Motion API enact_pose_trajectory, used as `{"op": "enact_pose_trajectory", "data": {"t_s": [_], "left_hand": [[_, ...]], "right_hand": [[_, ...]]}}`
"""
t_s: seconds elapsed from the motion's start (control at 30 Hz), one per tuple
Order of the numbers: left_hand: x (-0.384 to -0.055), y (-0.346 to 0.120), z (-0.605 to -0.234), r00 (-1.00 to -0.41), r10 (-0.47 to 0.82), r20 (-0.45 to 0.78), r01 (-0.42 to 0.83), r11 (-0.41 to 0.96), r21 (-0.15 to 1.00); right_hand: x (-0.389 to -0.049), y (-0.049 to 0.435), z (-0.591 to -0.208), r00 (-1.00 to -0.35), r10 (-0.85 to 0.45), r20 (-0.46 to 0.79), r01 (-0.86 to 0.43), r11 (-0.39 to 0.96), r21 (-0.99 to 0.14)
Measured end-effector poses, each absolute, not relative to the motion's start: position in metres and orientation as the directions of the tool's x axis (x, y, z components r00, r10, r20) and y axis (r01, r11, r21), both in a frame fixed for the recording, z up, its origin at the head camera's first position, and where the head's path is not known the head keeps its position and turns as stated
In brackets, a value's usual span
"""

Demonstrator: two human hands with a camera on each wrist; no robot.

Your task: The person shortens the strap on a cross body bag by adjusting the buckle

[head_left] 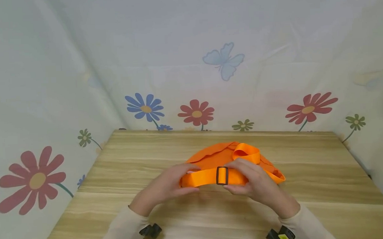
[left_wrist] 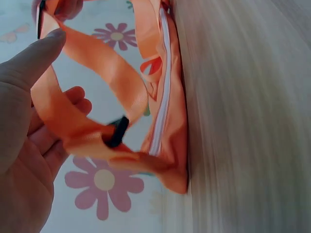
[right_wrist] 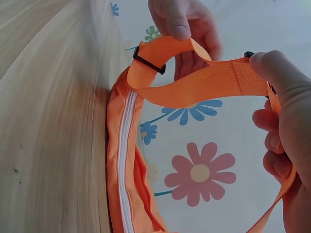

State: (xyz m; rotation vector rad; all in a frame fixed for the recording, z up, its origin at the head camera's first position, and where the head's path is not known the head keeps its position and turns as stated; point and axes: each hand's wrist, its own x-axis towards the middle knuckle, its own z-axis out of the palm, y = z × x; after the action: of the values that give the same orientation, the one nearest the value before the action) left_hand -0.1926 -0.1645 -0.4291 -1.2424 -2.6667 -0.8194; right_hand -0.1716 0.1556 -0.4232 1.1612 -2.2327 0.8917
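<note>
An orange fabric bag (head_left: pixel 212 159) lies on the table, with a white zipper (left_wrist: pixel 167 73) along its side. Its wide orange strap (head_left: pixel 205 177) is raised in a loop in front of it. My left hand (head_left: pixel 168 181) holds the strap's left part between thumb and fingers. With my right hand (head_left: pixel 259 179) I pinch the strap beside a black slider buckle (head_left: pixel 218 176). A second black buckle (right_wrist: pixel 148 62) sits on the strap near the bag's end. More strap (head_left: pixel 249 154) lies looped over the bag's right side. Part of the bag is hidden behind my hands.
The bag rests on a wood-grain table (head_left: pixel 141 150). White sheeting (head_left: pixel 162 38) printed with flowers and a butterfly hangs behind the table and along both sides. A black wrist device (head_left: pixel 150 230) is on the left sleeve, another (head_left: pixel 280 235) on the right.
</note>
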Motion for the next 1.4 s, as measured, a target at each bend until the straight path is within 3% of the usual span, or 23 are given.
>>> {"op": "enact_pose_trajectory", "data": {"t_s": [0.17, 0.43, 0.93, 1.4], "left_hand": [[-0.193, -0.144, -0.425, -0.634, 0.698, 0.331, 0.766, 0.513, 0.387], [-0.19, -0.12, -0.418, -0.59, 0.71, 0.385, 0.795, 0.427, 0.43], [-0.19, -0.116, -0.417, -0.597, 0.688, 0.413, 0.792, 0.424, 0.44], [-0.19, -0.116, -0.411, -0.595, 0.707, 0.382, 0.79, 0.428, 0.438]], "right_hand": [[-0.173, 0.154, -0.423, -0.522, -0.539, 0.661, -0.848, 0.411, -0.335], [-0.173, 0.15, -0.422, -0.483, -0.548, 0.683, -0.872, 0.375, -0.315], [-0.174, 0.162, -0.423, -0.494, -0.573, 0.654, -0.857, 0.447, -0.256], [-0.174, 0.168, -0.421, -0.434, -0.557, 0.708, -0.881, 0.427, -0.203]]}}
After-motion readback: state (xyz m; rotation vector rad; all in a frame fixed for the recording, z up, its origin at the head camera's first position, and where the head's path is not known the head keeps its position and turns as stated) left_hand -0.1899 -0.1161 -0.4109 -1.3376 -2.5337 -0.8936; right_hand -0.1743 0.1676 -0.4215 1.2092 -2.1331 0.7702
